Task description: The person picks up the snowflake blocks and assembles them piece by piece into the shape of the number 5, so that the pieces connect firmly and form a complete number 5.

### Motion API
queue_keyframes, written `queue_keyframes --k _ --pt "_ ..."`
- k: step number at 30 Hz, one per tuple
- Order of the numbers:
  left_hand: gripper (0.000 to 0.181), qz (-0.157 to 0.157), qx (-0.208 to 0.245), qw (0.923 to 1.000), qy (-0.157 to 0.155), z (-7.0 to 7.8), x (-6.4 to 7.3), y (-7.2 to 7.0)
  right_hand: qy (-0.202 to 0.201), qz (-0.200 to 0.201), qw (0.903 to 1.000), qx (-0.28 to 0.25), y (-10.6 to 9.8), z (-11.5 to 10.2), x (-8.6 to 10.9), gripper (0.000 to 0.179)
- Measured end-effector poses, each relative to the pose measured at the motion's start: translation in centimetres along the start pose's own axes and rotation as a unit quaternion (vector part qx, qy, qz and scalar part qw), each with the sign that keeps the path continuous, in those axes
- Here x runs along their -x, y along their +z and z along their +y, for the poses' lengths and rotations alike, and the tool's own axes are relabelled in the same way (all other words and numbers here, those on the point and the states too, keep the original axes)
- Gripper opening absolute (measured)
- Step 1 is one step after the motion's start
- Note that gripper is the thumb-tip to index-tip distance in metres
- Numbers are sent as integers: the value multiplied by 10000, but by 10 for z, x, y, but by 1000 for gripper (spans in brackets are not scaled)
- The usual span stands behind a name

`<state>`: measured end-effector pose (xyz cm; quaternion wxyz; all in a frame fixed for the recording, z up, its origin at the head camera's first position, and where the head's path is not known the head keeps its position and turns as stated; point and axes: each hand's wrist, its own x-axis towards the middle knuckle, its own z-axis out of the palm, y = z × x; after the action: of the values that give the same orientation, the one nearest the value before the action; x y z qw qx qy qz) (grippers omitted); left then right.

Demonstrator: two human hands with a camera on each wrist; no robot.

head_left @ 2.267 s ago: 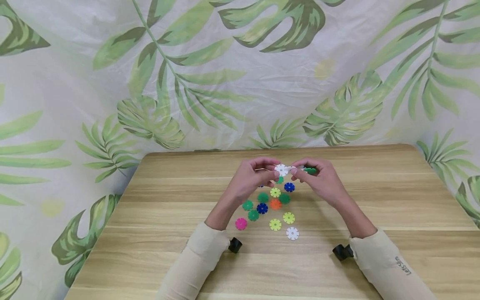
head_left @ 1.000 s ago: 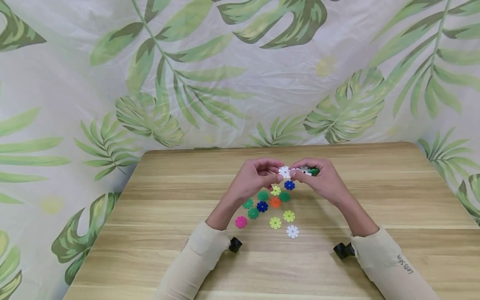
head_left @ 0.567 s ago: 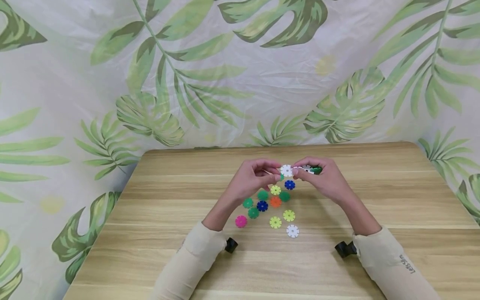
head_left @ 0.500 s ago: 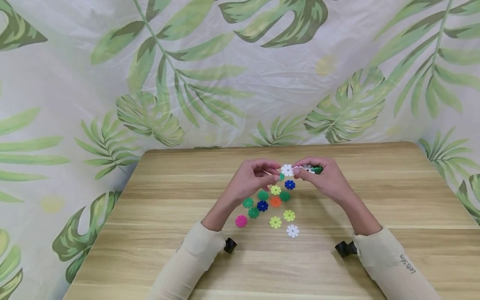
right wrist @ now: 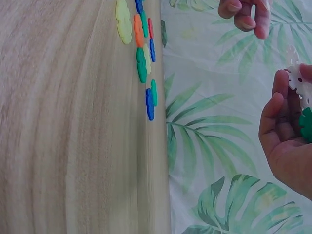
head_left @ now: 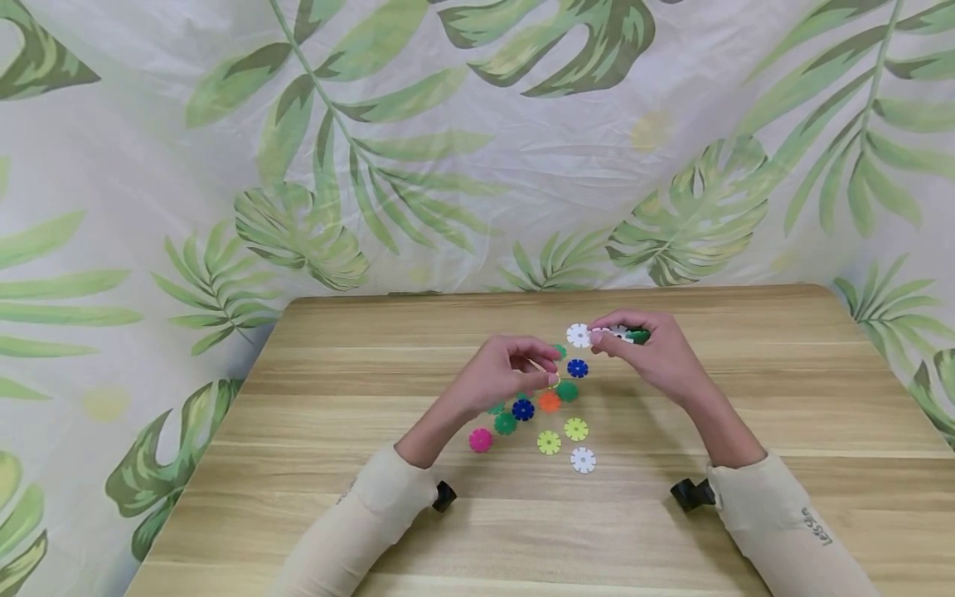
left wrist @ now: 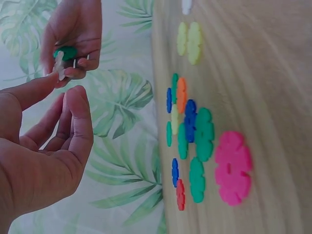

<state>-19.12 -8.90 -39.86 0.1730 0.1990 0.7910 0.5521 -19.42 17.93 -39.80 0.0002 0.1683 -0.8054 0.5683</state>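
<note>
My right hand [head_left: 664, 356] pinches a joined row of notched snowflake discs above the table. One white disc [head_left: 578, 335] sticks out to the left of the fingertips, and a green disc [head_left: 639, 335] sits at the palm end; in the right wrist view more white pieces [right wrist: 296, 80] show between them. To the left, my left hand [head_left: 496, 377] hovers over the scattered discs with fingers loosely bent. The left wrist view shows nothing between its thumb and fingertips. A yellow disc [head_left: 554, 380] on the table is partly hidden behind those fingertips in the head view.
Loose snowflake discs lie on the wooden table [head_left: 313, 464]: a pink disc [head_left: 481, 440], an orange disc [head_left: 550, 402], a blue disc [head_left: 578, 368], a white disc [head_left: 583, 460] and several green and yellow ones. A leaf-patterned cloth [head_left: 418, 166] hangs behind the table's far edge.
My left hand has let go of the white disc and moved down and left, away from the row. My right hand keeps the joined discs, shifted slightly right.
</note>
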Motion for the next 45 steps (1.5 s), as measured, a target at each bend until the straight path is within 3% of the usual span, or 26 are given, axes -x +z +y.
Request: queue_keyframes --k 9,17,26,45 --pt "28 -591 -724 9954 219 -8 7 17 -82 8 9999 86 -5 2 1 18" --pt "29 -1080 -921 9896 231 -15 11 35 2 -54 9997 219 -11 2 2 17" --pt "30 -1596 -1337 9778 245 -21 8 53 54 -152 9998 134 -12 0 0 19" --pt "34 -2024 -2387 9492 311 -23 1 69 19 -211 9997 95 -9 4 -1 18"
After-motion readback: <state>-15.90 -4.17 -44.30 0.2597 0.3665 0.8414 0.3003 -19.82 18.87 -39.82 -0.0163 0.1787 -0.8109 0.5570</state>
